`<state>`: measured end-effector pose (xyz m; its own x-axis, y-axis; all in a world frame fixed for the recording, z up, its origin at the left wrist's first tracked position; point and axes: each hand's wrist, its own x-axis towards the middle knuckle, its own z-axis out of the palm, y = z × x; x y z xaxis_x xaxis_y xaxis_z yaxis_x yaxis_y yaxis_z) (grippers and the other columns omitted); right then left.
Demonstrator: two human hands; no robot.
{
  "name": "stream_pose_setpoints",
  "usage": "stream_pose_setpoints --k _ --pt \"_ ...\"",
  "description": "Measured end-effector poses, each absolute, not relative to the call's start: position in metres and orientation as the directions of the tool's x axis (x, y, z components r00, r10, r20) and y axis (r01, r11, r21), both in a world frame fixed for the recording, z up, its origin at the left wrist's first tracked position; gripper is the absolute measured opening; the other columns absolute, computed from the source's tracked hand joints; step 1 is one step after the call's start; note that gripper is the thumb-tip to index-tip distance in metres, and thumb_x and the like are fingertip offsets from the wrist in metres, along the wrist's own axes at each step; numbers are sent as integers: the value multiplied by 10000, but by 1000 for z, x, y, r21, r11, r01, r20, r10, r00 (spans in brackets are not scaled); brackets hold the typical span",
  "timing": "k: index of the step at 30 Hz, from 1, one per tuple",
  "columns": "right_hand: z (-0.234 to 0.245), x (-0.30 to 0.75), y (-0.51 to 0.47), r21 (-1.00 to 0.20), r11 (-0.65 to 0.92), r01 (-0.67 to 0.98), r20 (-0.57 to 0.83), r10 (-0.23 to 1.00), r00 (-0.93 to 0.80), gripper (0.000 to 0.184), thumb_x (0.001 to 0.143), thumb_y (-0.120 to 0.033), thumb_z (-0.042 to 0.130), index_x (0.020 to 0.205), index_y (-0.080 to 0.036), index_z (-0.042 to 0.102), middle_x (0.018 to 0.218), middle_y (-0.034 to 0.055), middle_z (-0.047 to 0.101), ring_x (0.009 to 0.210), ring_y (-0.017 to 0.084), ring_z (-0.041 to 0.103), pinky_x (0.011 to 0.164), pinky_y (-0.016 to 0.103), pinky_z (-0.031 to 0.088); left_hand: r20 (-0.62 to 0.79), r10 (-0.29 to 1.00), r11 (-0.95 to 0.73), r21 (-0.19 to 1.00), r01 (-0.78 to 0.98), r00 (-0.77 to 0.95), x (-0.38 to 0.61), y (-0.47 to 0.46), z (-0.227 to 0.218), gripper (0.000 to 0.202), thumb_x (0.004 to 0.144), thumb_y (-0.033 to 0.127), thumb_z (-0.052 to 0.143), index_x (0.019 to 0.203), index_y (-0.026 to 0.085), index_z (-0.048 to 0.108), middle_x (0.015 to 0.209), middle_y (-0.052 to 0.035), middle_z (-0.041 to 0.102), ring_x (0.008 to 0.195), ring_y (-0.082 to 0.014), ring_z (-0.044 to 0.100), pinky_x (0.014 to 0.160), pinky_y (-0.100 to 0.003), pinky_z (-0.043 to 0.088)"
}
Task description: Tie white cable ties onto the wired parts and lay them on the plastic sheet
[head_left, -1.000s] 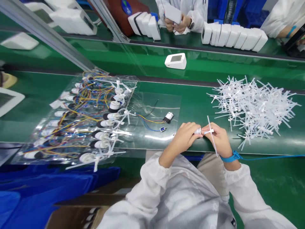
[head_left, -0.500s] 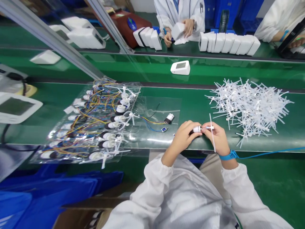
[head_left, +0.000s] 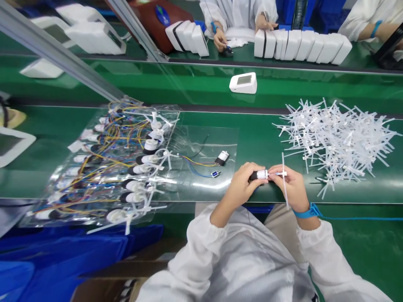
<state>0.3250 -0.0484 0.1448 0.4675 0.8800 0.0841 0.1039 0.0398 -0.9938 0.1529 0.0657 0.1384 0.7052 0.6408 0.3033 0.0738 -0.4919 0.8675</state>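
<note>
My left hand [head_left: 242, 184] is closed round a small black-and-white pump part [head_left: 260, 174] at the near edge of the green bench. My right hand [head_left: 291, 186] pinches a white T-shaped plastic piece [head_left: 283, 176] against the part's white tip; its long stem hangs down past my wrist. A blue strap [head_left: 307, 211] circles my right wrist. A loose motor with coloured wires [head_left: 222, 157] lies on a clear sheet [head_left: 204, 167] just left of my hands.
A heap of white T-shaped pieces [head_left: 338, 140] lies to the right. Rows of wired pump parts [head_left: 126, 167] fill clear plastic at left. A white device [head_left: 243, 82] sits on the far belt. Across it, other people's hands [head_left: 220, 40] work beside rows of white housings [head_left: 302, 46].
The view has swayed a little. My hands stay together at the bench edge, the black end of the part now showing more. Across the belt, the person has put down the white housing.
</note>
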Motion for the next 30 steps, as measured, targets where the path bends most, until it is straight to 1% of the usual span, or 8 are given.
stream_pose_setpoints --k 6,10,12,16,21,23,26,30 --pt "149 325 -50 -982 75 171 147 874 463 64 953 -270 811 940 -283 872 974 42 834 930 241 767 874 371 605 207 634 -424 899 111 745 153 71 142 217 1054 429 766 1141 231 782 1085 -64 801 1042 -260 726 957 -368 554" --pt "148 326 -48 -984 28 178 105 893 438 71 954 -301 813 949 -283 882 985 46 836 931 248 769 874 376 604 194 615 -403 910 93 765 154 74 140 189 1060 410 747 1095 226 767 1083 -54 811 1057 -257 731 1046 -399 544" --pt "148 327 -47 -986 -20 164 57 890 453 80 943 -324 820 935 -275 881 975 46 839 924 253 771 872 378 607 166 627 -376 920 109 761 155 75 140 176 1048 398 753 1084 226 763 1067 -42 810 1037 -248 732 1025 -384 549" --pt "147 326 -44 -994 -87 69 -43 877 479 144 914 -390 850 966 -258 876 989 48 848 930 262 781 902 394 620 109 686 -305 941 148 720 158 75 140 161 1024 347 752 1131 226 749 1085 -31 803 1013 -226 742 923 -322 570" --pt "141 324 -40 -987 -32 -160 -105 873 475 369 866 -481 918 1152 -263 835 1104 61 845 952 253 798 967 433 651 172 765 -308 944 117 620 162 74 137 272 1011 283 730 1277 227 734 1271 -68 796 1184 -247 747 1055 -355 572" --pt "137 325 -40 -985 -4 -173 -93 856 508 403 856 -510 932 1154 -262 822 1114 67 836 943 248 793 927 427 664 199 794 -318 941 114 575 163 73 135 316 1004 280 738 1316 232 745 1335 -84 789 1246 -264 738 1102 -382 564" --pt "134 327 -40 -988 10 -152 -70 858 509 363 918 -539 877 1135 -251 840 1083 80 826 892 231 775 812 389 657 228 828 -328 938 113 512 164 73 133 291 1005 294 737 1286 227 776 1326 -96 799 1247 -279 741 1116 -414 565" --pt "131 328 -40 -965 76 -252 -62 863 501 349 949 -535 837 1144 -247 864 1071 95 825 872 226 768 744 364 628 260 864 -332 938 100 432 164 72 132 277 996 301 748 1258 217 779 1305 -103 801 1225 -280 743 1101 -421 572"
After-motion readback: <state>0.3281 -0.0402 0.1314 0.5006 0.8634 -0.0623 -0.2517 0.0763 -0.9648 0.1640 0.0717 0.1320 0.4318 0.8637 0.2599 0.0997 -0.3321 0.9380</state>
